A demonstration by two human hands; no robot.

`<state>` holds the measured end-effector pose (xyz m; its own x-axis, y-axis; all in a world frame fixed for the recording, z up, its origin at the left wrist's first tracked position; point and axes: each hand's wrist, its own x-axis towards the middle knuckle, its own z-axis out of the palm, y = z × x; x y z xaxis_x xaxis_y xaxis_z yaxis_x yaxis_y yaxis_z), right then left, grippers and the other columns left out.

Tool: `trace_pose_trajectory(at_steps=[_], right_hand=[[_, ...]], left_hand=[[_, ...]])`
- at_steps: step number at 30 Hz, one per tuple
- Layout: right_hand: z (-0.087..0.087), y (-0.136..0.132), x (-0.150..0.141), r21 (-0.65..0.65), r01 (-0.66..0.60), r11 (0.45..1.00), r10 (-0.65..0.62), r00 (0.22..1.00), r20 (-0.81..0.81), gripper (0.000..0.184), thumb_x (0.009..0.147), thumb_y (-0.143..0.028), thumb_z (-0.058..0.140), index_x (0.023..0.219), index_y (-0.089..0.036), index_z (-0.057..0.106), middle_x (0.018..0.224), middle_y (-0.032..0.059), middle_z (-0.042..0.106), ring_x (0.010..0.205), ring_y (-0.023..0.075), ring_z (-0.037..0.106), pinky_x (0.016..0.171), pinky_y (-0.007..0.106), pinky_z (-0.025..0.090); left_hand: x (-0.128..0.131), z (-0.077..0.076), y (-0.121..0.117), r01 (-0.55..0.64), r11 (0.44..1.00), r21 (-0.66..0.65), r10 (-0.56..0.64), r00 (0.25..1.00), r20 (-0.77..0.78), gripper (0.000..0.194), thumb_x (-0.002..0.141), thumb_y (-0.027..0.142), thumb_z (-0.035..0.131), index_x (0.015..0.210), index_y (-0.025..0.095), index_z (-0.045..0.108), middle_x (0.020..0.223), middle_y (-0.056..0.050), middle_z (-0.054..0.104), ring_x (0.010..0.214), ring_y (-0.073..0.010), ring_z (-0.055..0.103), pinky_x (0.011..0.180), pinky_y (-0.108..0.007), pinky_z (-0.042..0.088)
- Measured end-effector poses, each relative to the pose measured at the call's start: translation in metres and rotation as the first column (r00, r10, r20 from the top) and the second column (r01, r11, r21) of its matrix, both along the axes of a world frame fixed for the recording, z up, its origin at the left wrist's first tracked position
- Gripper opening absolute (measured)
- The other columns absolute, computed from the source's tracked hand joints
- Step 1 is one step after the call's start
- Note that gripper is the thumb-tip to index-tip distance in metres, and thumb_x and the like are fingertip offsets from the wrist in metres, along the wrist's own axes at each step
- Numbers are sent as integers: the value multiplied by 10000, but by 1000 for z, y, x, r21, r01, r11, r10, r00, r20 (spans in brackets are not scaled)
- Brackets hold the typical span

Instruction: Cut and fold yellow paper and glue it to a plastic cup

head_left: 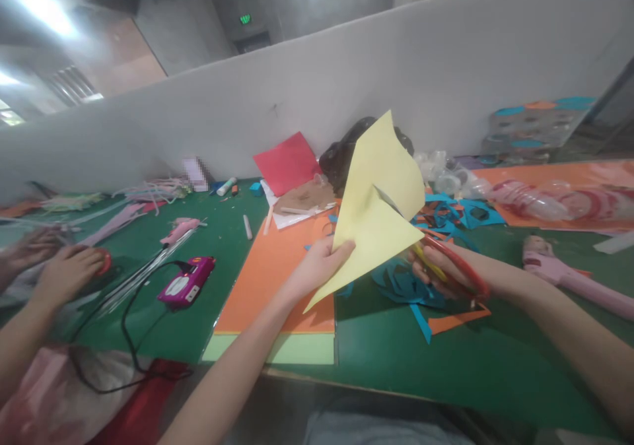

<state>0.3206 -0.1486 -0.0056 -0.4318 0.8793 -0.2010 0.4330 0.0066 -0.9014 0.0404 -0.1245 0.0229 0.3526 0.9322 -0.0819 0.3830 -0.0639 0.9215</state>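
Observation:
My left hand (317, 267) pinches the lower left edge of a yellow paper sheet (376, 201) and holds it upright above the green table. My right hand (446, 270) grips red-handled scissors (458, 267) whose blades reach into the sheet's right side, where a cut runs inward. An orange sheet (277, 280) lies flat under my left hand, on top of a pale green sheet (292, 350).
Blue and orange paper scraps (446, 217) lie behind and under my right hand. A pink glue gun (564, 273) rests at the right, a magenta device (185, 283) with a black cable at the left. Another person's hands (54, 267) work at far left. A grey partition (317, 102) stands behind.

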Motion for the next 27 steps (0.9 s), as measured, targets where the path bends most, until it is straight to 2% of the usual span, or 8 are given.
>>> trace_pose_trajectory(at_steps=[5,8,11,14,18,21,27], right_hand=[[11,-3,-9,-56,82,995,-85,996,-42,675,795,-884,410,840,-213,465,631,-34,537,349,70,446,331,206,321],[22,-7,-13,-63,112,992,-114,993,-26,623,813,-835,458,816,-212,462,573,-41,526,342,78,462,334,202,333],[29,-10,-16,-67,110,992,-111,994,-7,608,835,-817,445,794,-211,458,553,-37,531,345,73,457,331,192,329],[28,-10,-17,-65,85,994,-83,996,33,598,851,-801,446,761,-210,458,525,-31,528,349,75,457,345,192,359],[17,-7,-14,-106,51,993,-43,996,76,637,875,-819,362,774,-207,509,522,-18,539,348,104,489,316,198,340],[12,-7,-12,-130,40,991,-30,996,81,635,908,-802,317,772,-207,493,535,-20,541,341,95,477,323,195,349],[20,-14,-11,-9,-37,999,37,998,59,687,881,-858,287,718,-214,462,448,-53,410,357,80,387,334,190,320]], left_hand=[[1,-3,0,-20,1000,-10,19,999,-49,456,898,573,564,810,134,647,722,-41,664,599,-128,582,522,-223,407],[-1,-4,2,-26,999,-19,26,1000,-4,403,910,525,581,922,136,688,867,-78,739,712,-167,669,578,-233,476],[-3,-5,6,-43,999,13,42,997,64,390,915,504,604,1085,165,695,1074,-92,763,876,-199,719,703,-254,543],[-2,-6,9,-93,996,-11,94,985,146,461,912,546,606,1173,174,677,1135,-103,761,954,-230,731,785,-294,572],[2,-7,8,-101,992,-78,117,963,242,484,903,548,627,1182,156,678,1128,-121,768,933,-239,744,776,-312,592],[4,-9,5,-111,992,-62,123,963,239,439,912,502,636,1180,158,678,1154,-115,764,900,-219,747,750,-293,596],[6,-7,-2,-118,991,-56,126,976,177,386,923,487,620,1101,151,691,1008,-100,780,827,-210,747,678,-272,592]])
